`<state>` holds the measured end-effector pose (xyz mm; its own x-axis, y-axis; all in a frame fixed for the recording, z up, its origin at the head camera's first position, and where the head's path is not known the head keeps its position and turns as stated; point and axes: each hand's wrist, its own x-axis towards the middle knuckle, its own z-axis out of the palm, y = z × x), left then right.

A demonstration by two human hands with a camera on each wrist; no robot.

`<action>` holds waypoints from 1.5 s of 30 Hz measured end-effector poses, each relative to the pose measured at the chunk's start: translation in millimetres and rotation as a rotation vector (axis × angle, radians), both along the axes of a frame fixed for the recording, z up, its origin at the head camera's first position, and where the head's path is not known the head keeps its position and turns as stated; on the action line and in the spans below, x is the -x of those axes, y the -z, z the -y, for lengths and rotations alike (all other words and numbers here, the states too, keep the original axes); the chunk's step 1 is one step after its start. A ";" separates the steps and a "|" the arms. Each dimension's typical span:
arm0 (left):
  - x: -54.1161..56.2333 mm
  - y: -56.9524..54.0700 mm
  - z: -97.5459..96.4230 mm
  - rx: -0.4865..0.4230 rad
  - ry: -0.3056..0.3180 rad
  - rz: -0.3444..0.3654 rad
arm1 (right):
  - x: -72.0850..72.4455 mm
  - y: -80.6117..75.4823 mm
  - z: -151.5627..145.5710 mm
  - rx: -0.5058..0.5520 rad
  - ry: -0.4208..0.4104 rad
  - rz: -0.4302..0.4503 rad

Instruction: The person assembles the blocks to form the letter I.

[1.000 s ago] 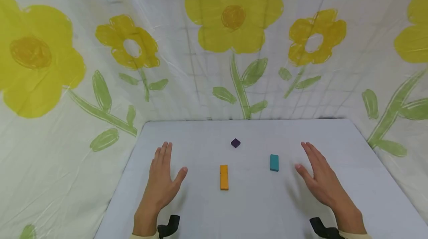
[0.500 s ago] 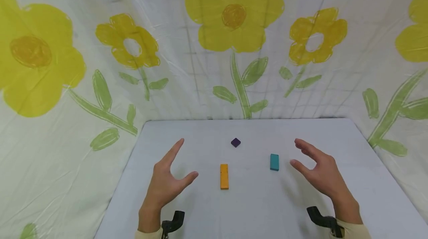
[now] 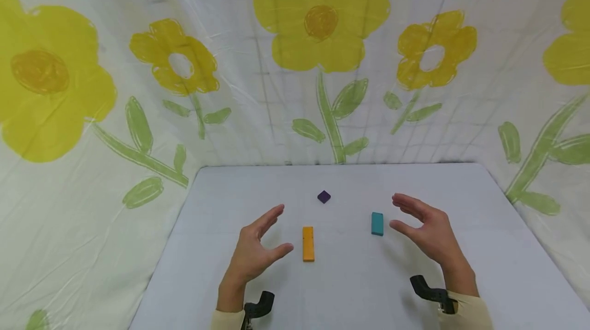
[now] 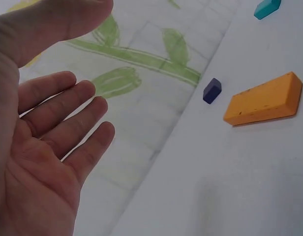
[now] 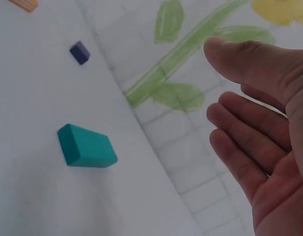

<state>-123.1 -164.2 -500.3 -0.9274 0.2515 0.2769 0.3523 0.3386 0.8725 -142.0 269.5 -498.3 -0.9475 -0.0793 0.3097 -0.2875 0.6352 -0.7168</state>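
An orange rectangular block (image 3: 308, 244) lies on the white table, its long side pointing away from me. My left hand (image 3: 255, 250) hovers just left of it, thumb spread from the loosely bent fingers, holding nothing. A shorter teal block (image 3: 377, 224) lies further right. Beside that, my right hand (image 3: 428, 227) hovers with thumb and fingers apart and nothing between them. The small dark purple block (image 3: 324, 197) sits farther back, between the other two. In the left wrist view the orange block (image 4: 264, 101) shows scuffed edges. The right wrist view shows the teal block (image 5: 87, 146) whole.
The white table (image 3: 341, 294) ends at a straight back edge with rounded corners. Behind and around it hangs a pale curtain (image 3: 258, 130) printed with yellow flowers. Black camera mounts (image 3: 259, 305) are strapped at both wrists.
Both hands have moved inward, the left one farther, toward the orange block, and the right toward the teal one. Their fingers have bent from straight. The blocks have stayed in place.
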 end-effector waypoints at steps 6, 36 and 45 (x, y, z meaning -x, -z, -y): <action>3.7 19.4 -11.3 -0.003 0.001 0.108 | 6.1 13.9 -0.2 0.052 -0.029 -0.008; 14.2 54.3 -29.7 0.239 0.073 0.222 | 22.6 60.8 -7.5 0.016 -0.040 0.188; 17.5 53.4 -32.2 0.259 0.116 0.219 | 26.0 67.1 -7.5 0.013 -0.048 0.220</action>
<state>-140.6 -132.0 -553.7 -0.9189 0.3944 -0.0120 0.2155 0.5272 0.8220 -168.0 277.0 -565.4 -0.9875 -0.1237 0.0974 -0.1533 0.6148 -0.7736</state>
